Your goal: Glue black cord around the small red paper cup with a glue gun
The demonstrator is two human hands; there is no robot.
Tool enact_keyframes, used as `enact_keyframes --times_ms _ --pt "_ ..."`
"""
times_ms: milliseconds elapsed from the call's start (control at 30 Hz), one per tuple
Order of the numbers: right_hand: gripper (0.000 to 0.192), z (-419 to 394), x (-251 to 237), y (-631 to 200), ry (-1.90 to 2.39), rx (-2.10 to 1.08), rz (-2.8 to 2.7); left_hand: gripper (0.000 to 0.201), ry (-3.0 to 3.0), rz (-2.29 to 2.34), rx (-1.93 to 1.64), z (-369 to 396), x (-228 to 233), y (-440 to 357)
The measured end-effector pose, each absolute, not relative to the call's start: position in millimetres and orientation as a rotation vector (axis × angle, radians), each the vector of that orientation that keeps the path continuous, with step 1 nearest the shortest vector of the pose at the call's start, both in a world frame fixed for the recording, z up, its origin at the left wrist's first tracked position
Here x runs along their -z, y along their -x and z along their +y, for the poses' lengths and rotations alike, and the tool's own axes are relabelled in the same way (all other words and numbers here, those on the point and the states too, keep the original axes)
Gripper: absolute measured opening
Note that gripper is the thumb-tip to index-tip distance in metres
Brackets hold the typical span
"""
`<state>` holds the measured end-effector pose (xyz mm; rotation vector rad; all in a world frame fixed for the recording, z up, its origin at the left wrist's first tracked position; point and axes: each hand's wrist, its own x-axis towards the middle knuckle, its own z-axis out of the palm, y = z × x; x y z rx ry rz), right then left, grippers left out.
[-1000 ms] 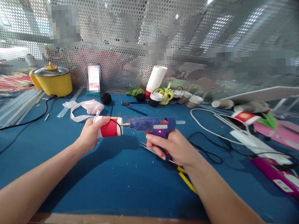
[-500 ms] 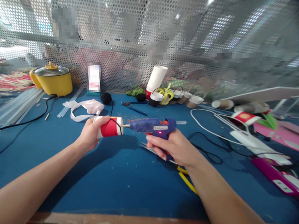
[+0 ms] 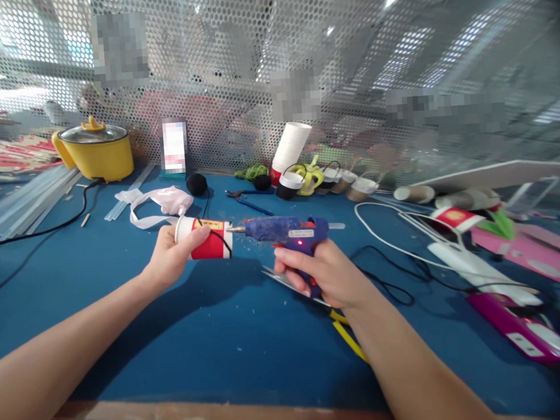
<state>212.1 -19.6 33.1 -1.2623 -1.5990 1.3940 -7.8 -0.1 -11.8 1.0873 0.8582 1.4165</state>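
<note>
Lying on its side in the air, a red and white paper cup (image 3: 218,244) is gripped by my left hand (image 3: 172,251), thumb along its wall. A black cord runs over the cup's side and round its right end, trailing back toward a black ball of yarn (image 3: 196,184). My right hand (image 3: 329,267) is wrapped round the handle of a blue hot glue gun (image 3: 274,231), its red light lit and a clear glue stick poking out behind. The gun's metal nozzle is at the cup's right end. Scissors (image 3: 346,340) with yellow handles lie under my right hand.
Behind the cup are a crumpled pale pink plastic bag (image 3: 171,199), blue-handled pliers (image 3: 251,202) and a stack of paper cups (image 3: 291,148). A yellow electric pot (image 3: 101,155) and clear glue sticks lie left. At right are cables and a magenta power strip (image 3: 518,331).
My left hand has turned the cup, so a yellow label shows near the thumb and the cord lies lower across it. The glue gun stays at the cup's right end.
</note>
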Motion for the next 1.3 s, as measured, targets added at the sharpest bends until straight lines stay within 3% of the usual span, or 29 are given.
enact_keyframes --times_ms 600,1300 --pt "0.031 -16.3 -33.0 -213.7 1.259 -1.429 -1.562 0.025 -1.303 0.926 -1.403 -4.9 9.0 8.1" --pt "0.029 -14.9 -32.1 -216.3 1.234 -1.475 -1.568 0.022 -1.108 0.824 -1.370 2.5 17.8 9.5"
